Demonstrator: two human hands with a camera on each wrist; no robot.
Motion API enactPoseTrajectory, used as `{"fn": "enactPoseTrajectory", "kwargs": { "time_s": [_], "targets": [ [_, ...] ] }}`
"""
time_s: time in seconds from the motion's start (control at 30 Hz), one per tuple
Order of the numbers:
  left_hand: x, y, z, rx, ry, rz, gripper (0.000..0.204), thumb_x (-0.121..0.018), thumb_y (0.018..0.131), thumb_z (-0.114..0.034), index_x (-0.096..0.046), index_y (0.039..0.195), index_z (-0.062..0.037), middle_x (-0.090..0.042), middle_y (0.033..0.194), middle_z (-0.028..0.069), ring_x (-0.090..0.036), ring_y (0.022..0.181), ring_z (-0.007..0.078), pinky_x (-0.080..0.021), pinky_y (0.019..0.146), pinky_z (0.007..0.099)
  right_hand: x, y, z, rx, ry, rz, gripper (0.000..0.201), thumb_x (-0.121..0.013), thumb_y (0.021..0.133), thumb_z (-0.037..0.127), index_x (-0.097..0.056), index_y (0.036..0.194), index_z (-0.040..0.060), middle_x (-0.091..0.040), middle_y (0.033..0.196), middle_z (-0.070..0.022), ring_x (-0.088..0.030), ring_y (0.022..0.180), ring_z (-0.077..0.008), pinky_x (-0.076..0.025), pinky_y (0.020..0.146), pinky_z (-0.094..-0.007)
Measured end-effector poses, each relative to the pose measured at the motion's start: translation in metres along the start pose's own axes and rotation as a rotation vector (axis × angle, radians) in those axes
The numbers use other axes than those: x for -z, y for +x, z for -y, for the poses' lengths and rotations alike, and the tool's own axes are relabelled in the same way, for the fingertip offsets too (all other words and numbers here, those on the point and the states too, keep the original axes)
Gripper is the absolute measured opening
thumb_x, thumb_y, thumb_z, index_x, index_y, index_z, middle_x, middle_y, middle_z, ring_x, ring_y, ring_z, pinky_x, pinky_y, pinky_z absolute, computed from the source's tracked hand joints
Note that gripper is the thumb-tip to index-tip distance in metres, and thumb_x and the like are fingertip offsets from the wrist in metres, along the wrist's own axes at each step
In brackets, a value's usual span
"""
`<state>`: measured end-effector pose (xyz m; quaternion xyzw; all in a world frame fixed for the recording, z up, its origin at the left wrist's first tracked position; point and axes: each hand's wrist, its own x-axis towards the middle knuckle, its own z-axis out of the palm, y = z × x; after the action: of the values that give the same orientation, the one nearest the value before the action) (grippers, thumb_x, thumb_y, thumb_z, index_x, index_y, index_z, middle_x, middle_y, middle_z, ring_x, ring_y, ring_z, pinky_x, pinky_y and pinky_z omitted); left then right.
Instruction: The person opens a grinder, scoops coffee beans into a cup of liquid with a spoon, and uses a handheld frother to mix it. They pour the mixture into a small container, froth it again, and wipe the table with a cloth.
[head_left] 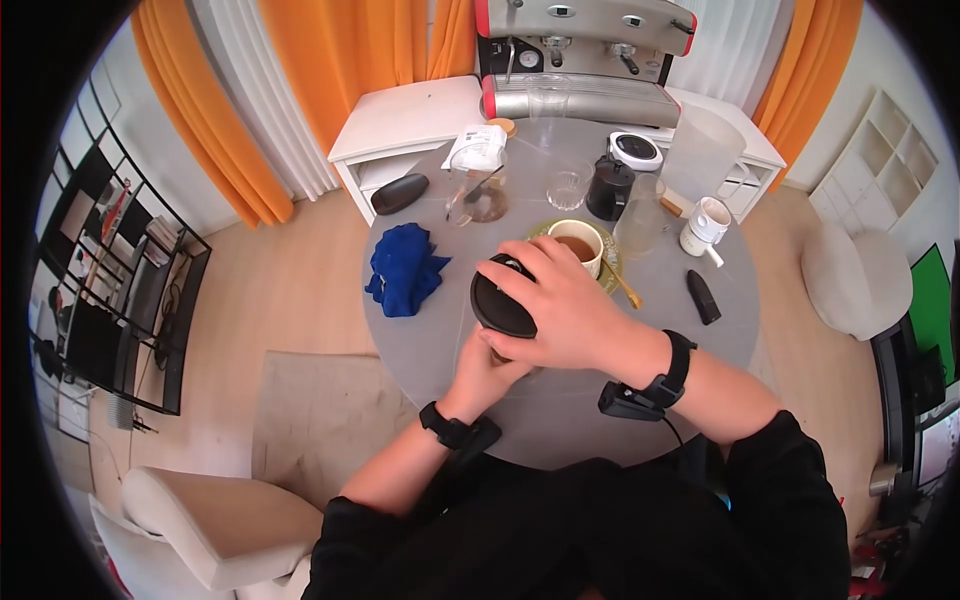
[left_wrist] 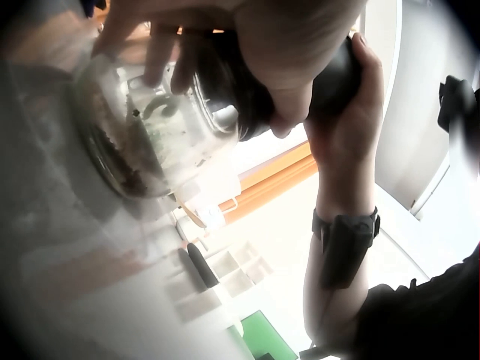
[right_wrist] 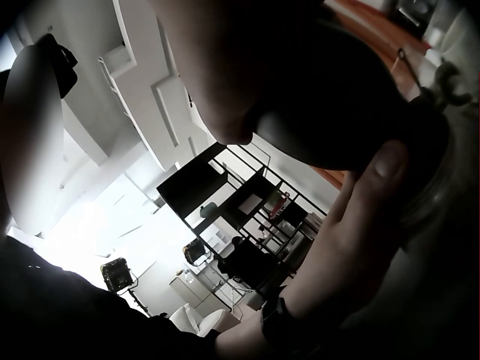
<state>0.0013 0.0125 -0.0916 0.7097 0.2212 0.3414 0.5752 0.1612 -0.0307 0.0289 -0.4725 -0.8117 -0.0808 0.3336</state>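
A glass jar (left_wrist: 154, 146) with a black neck and a round black top (head_left: 498, 308) is between both hands above the near part of the table. My left hand (head_left: 483, 372) grips it around the neck from below, its fingers reaching onto the glass in the left wrist view. Over the top, my right hand (head_left: 568, 308) curls its fingers and thumb around the black rim. Dark brown residue lies inside the jar. Just beyond the hands, a cream cup (head_left: 590, 232) of brown liquid stands on a green saucer (head_left: 612, 283) with a golden spoon (head_left: 628, 288).
A blue cloth (head_left: 405, 270) and a black case (head_left: 400, 193) lie left on the grey table. Toward the back stand a glass pitcher (head_left: 462, 205), a small glass (head_left: 568, 188), a black pot (head_left: 608, 190) and a white mug (head_left: 708, 222). An espresso machine (head_left: 580, 100) stands behind.
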Motion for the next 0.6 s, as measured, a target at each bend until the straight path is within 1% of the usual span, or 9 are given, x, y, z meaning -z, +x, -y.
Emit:
{"fn": "enactPoseTrajectory", "kwargs": {
  "time_s": [0.1, 0.17, 0.23, 0.27, 0.33, 0.4, 0.47, 0.53, 0.6],
  "targets": [
    [-0.001, 0.0, 0.0, 0.0, 0.017, -0.003, 0.067, -0.075, 0.083, 0.0, -0.038, 0.139, -0.0032, -0.054, 0.131, 0.0097, -0.057, 0.119, 0.0187, -0.053, 0.093, 0.0328, 0.003, 0.002, -0.004, 0.017, 0.019, 0.013, 0.064, -0.079, 0.072, 0.032, -0.059, 0.127, 0.0067, -0.053, 0.124, -0.0164, -0.053, 0.105, -0.0387, -0.047, 0.094, -0.0465],
    [-0.004, 0.0, -0.004, 0.003, -0.005, -0.021, 0.066, -0.076, 0.083, -0.001, -0.039, 0.138, -0.0031, -0.055, 0.13, 0.0094, -0.057, 0.118, 0.0181, -0.053, 0.093, 0.0327, 0.014, 0.008, -0.014, 0.128, 0.123, 0.061, 0.062, -0.078, 0.073, 0.031, -0.059, 0.128, 0.0067, -0.053, 0.125, -0.0159, -0.055, 0.106, -0.0368, -0.047, 0.095, -0.0452],
    [-0.004, 0.002, -0.01, 0.095, -0.147, -0.001, 0.066, -0.078, 0.082, -0.003, -0.041, 0.137, -0.0027, -0.057, 0.128, 0.008, -0.058, 0.117, 0.0172, -0.052, 0.095, 0.033, 0.036, 0.022, -0.017, 0.152, 0.211, 0.003, 0.061, -0.074, 0.079, 0.03, -0.057, 0.132, 0.0057, -0.054, 0.128, -0.0167, -0.056, 0.111, -0.0356, -0.047, 0.097, -0.0432],
    [-0.003, 0.003, -0.009, 0.097, -0.147, 0.001, 0.066, -0.078, 0.082, -0.003, -0.041, 0.137, -0.0027, -0.057, 0.128, 0.008, -0.058, 0.117, 0.0172, -0.052, 0.095, 0.033, 0.047, 0.028, -0.017, 0.16, 0.228, -0.03, 0.061, -0.072, 0.08, 0.03, -0.056, 0.133, 0.0052, -0.054, 0.129, -0.017, -0.057, 0.113, -0.0357, -0.047, 0.097, -0.0424],
    [-0.003, 0.002, -0.003, 0.031, -0.102, -0.014, 0.064, -0.08, 0.082, -0.005, -0.043, 0.135, -0.0026, -0.06, 0.125, 0.0072, -0.059, 0.115, 0.0159, -0.051, 0.097, 0.0336, 0.075, 0.039, -0.012, 0.113, 0.247, -0.051, 0.058, -0.074, 0.082, 0.032, -0.057, 0.129, 0.0036, -0.056, 0.124, -0.0172, -0.056, 0.112, -0.0373, -0.048, 0.095, -0.0424],
    [0.0, 0.001, -0.004, 0.03, -0.105, 0.005, 0.062, -0.08, 0.081, -0.005, -0.046, 0.133, -0.0032, -0.061, 0.124, 0.0066, -0.059, 0.114, 0.0151, -0.05, 0.098, 0.0344, 0.098, 0.028, -0.012, 0.002, 0.3, -0.023, 0.054, -0.074, 0.083, 0.025, -0.056, 0.13, 0.0031, -0.056, 0.124, -0.0176, -0.057, 0.112, -0.0351, -0.048, 0.095, -0.0395],
    [0.003, 0.001, -0.017, 0.194, -0.296, 0.081, 0.063, -0.081, 0.08, -0.003, -0.048, 0.133, -0.0036, -0.061, 0.124, 0.0062, -0.058, 0.116, 0.0144, -0.049, 0.1, 0.035, 0.111, 0.001, -0.017, -0.123, 0.186, 0.003, 0.054, -0.074, 0.084, 0.023, -0.055, 0.131, 0.0028, -0.056, 0.125, -0.0178, -0.056, 0.114, -0.0347, -0.048, 0.096, -0.0387],
    [0.007, 0.001, -0.019, 0.172, -0.264, 0.131, 0.065, -0.081, 0.079, -0.001, -0.048, 0.134, -0.0039, -0.061, 0.126, 0.006, -0.058, 0.117, 0.0145, -0.049, 0.101, 0.035, 0.11, -0.043, -0.024, -0.317, 0.075, 0.031, 0.056, -0.073, 0.085, 0.026, -0.055, 0.133, 0.0034, -0.054, 0.127, -0.0185, -0.055, 0.116, -0.0358, -0.048, 0.097, -0.0388],
    [0.01, 0.002, -0.019, 0.152, -0.232, 0.175, 0.067, -0.081, 0.078, 0.0, -0.048, 0.135, -0.0041, -0.061, 0.127, 0.0059, -0.057, 0.117, 0.0146, -0.049, 0.101, 0.0349, 0.101, -0.09, -0.032, -0.629, 0.05, 0.126, 0.057, -0.072, 0.087, 0.03, -0.054, 0.133, 0.0024, -0.053, 0.129, -0.0199, -0.054, 0.118, -0.0373, -0.047, 0.099, -0.0406]
  ]
}}
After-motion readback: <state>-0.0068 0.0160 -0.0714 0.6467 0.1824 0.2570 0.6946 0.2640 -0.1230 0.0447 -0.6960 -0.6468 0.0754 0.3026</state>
